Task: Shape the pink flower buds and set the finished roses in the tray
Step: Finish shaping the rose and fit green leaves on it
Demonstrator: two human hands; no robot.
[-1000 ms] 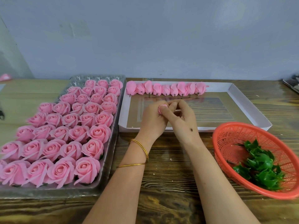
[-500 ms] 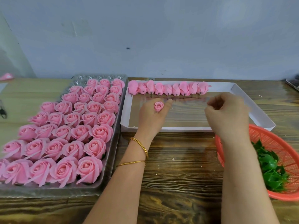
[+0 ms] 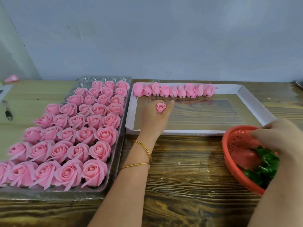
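My left hand (image 3: 152,118) holds a small pink bud (image 3: 161,107) upright between its fingers, over the white box (image 3: 255,102). A row of several unshaped pink buds (image 3: 173,91) lies along the box's far edge. My right hand (image 3: 277,136) reaches into the red basket (image 3: 236,145) above the green leaf pieces (image 3: 264,166); its fingers are bent and blurred, and what they hold cannot be made out. The clear plastic tray (image 3: 105,78) at the left holds several rows of finished pink roses (image 3: 91,133).
A wooden table (image 3: 185,174) carries everything. A dark-tipped tool (image 3: 7,110) lies at the far left edge. A pink scrap (image 3: 12,78) sits at the back left by the wall. A dark object (image 3: 299,84) shows at the far right edge.
My right hand has left the bud and moved right and down into the red basket. My left hand keeps the bud in the same spot.
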